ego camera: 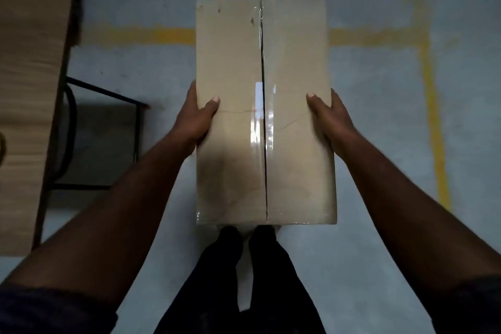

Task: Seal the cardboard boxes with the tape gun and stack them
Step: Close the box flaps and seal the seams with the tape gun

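Observation:
A brown cardboard box (230, 62) fills the middle of the head view, held above the grey floor. Clear tape (262, 122) runs along its centre seam and shines in the light. My left hand (196, 119) grips the box's left side with the thumb lying on top. My right hand (329, 116) grips the right side the same way. The fingers of both hands are hidden behind the box walls. No tape gun is in view.
A wooden table (29, 89) with a black metal frame (108, 95) stands at the left. Yellow floor lines (431, 95) cross behind the box and run down the right. My dark-trousered legs (244, 266) show under the box.

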Tool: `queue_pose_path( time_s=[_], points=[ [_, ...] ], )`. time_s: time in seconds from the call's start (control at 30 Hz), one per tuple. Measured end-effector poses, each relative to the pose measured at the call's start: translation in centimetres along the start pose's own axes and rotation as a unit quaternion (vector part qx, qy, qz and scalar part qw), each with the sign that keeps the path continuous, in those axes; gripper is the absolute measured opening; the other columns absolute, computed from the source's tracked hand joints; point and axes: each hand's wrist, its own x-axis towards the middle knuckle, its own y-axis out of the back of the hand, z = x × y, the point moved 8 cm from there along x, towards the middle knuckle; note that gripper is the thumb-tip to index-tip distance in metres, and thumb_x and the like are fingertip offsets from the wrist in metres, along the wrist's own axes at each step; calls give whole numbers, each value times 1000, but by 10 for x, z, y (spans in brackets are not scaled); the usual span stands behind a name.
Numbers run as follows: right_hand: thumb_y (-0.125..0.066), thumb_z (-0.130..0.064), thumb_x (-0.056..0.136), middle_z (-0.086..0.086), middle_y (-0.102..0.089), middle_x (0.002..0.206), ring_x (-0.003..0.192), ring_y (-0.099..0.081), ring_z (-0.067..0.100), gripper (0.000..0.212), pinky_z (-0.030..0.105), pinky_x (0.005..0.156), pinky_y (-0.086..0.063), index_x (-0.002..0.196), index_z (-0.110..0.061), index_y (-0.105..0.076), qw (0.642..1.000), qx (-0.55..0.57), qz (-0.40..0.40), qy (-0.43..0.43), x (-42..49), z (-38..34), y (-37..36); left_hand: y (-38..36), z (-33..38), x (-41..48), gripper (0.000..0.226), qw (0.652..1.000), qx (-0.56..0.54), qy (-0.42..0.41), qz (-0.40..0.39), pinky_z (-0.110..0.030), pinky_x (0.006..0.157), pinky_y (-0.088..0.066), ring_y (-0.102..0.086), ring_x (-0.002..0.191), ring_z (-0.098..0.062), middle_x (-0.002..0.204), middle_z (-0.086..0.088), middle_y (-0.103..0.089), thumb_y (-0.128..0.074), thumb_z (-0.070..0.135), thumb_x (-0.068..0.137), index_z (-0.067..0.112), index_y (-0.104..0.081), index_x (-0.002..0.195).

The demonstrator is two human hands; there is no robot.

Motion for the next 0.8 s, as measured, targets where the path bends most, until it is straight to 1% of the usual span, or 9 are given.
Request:
queue_pose_path(
  time_s=[0.07, 0.13, 0.27, 0.3, 0.43, 0.5, 0.63, 0.7, 0.8],
  points=[
    [-63, -41, 100, -9, -65, 130, 114, -64, 4, 51, 31, 105, -49, 146, -23, -52, 1000, -2, -6, -4, 32, 31, -9, -19, -30, 27, 59, 1000, -3, 10, -11, -39, 109, -44, -54, 123, -11, 137, 12, -54, -58, 36, 98, 33, -34, 151],
    [-62, -42, 100, -10, -66, 128, 112, -65, 4, 51, 31, 102, -51, 147, -24, -51, 1000, -4, -11, -17, 68, 69, -20, -37, -64, 58, 64, 1000, 3, 16, -16, -46, 110, -45, -54, 126, -15, 141, 8, -54, -59, 43, 92, 34, -34, 151],
    [-64, -45, 98, -9, -68, 130, 116, -67, 8, 51, 39, 106, -52, 144, -26, -53, 999, -5, -17, -31, 127, 145, -45, -73, -133, 114, 64, 999, 4, 23, -28, -48, 105, -49, -52, 126, -17, 142, 5, -51, -58, 42, 93, 32, -32, 151],
    [-63, -43, 99, -9, -69, 129, 116, -67, 7, 49, 38, 106, -52, 143, -25, -53, 999, -7, -15, -33, 140, 162, -51, -81, -152, 128, 64, 999, 6, 24, -27, -45, 104, -49, -51, 125, -16, 143, 4, -50, -58, 40, 95, 30, -32, 152],
    [-61, -40, 102, -11, -67, 128, 114, -66, 3, 46, 26, 100, -53, 144, -24, -53, 999, -12, -5, -43, 185, 222, -73, -111, -212, 175, 59, 999, 9, 7, -32, -22, 95, -49, -53, 117, -1, 142, 3, -51, -57, 28, 101, 22, -32, 154],
    [-60, -39, 102, -12, -66, 126, 112, -64, 1, 44, 23, 98, -52, 143, -26, -52, 999, -18, -1, -50, 207, 249, -85, -124, -239, 196, 59, 999, 8, 1, -36, -17, 93, -50, -53, 116, 5, 141, 3, -52, -58, 29, 100, 21, -33, 153],
    [-61, -40, 101, -9, -66, 128, 114, -65, 6, 45, 33, 105, -51, 143, -24, -54, 998, -31, 2, -60, 249, 299, -106, -145, -292, 231, 55, 999, 1, 17, -31, -8, 81, -49, -53, 104, 20, 133, 9, -52, -58, 21, 101, 20, -34, 151],
    [-61, -43, 100, -9, -66, 130, 116, -65, 9, 49, 38, 107, -51, 145, -26, -52, 997, -36, 2, -61, 267, 321, -116, -153, -315, 244, 57, 999, -4, 33, -21, -6, 75, -49, -54, 103, 16, 134, 8, -52, -58, 22, 101, 23, -32, 153],
    [-61, -47, 99, -11, -66, 129, 117, -64, 10, 51, 43, 108, -50, 145, -28, -52, 997, -38, 1, -63, 287, 351, -130, -162, -346, 260, 57, 999, -9, 50, -16, -4, 74, -48, -53, 105, 9, 134, 6, -53, -56, 17, 101, 23, -33, 152]
  ],
)
